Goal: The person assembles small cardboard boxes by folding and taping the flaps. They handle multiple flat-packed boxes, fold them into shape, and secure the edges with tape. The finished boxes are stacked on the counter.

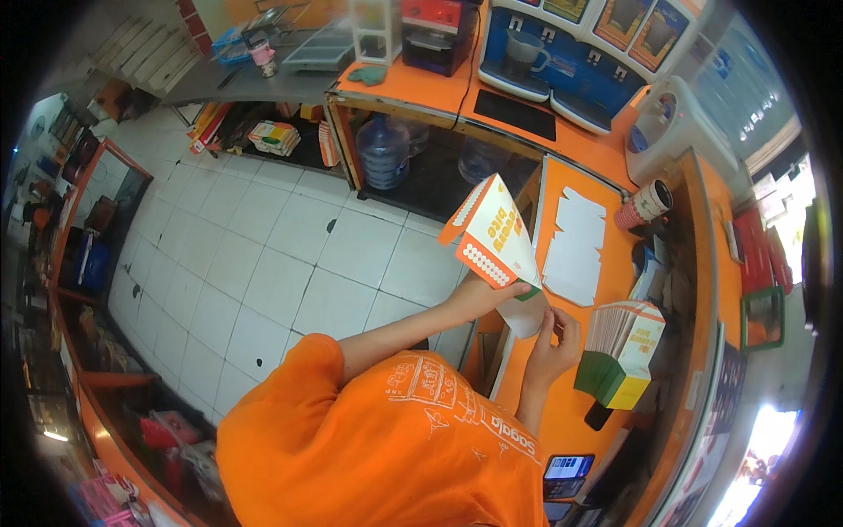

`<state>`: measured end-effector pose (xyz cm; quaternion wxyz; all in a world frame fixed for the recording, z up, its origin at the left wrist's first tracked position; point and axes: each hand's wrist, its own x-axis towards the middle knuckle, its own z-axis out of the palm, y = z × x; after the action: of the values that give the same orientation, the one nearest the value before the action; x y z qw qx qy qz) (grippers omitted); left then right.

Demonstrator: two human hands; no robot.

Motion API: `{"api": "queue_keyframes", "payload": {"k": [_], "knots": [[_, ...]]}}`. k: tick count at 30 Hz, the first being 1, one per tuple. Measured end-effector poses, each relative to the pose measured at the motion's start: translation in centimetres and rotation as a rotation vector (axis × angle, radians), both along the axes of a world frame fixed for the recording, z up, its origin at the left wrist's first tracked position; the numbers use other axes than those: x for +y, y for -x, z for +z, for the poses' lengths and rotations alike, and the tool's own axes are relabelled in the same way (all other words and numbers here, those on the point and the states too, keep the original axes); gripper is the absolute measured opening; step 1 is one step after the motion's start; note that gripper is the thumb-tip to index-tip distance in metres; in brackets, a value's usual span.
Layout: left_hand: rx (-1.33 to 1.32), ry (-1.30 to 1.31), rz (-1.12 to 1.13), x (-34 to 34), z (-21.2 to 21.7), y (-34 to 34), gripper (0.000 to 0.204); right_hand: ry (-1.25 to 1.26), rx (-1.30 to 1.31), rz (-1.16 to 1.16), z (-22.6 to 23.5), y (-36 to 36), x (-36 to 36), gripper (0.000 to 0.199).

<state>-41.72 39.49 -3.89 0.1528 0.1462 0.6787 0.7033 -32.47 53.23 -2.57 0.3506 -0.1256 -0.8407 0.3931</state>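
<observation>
I see my left hand closed around the lower end of a flat, unfolded orange-and-white printed cardboard carton; the carton stands up and away from me, its long axis tilting toward the far left, over the edge of the orange counter; my right hand sits just below and to the right, fingers curled and pinching the carton's white bottom flap; both hands touch the same end, the left one higher up the sleeve. Just right of my right hand stands a stack of similar flat cartons with green and yellow ends; beyond lie white cut sheets; a dark phone lies nearer me.
</observation>
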Motion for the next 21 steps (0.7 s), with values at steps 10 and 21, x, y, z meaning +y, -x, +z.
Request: {"api": "queue_keyframes", "payload": {"k": [10,21], "knots": [[0.101,-0.23,-0.071,0.6,-3.9,-4.6,0.035,0.387,0.037,0.012,-1.5,0.4,-0.8,0.012],[0.206,-0.086,0.051,0.1,-4.7,-3.9,0.035,0.159,0.063,0.027,-1.0,0.6,0.1,0.006]]}}
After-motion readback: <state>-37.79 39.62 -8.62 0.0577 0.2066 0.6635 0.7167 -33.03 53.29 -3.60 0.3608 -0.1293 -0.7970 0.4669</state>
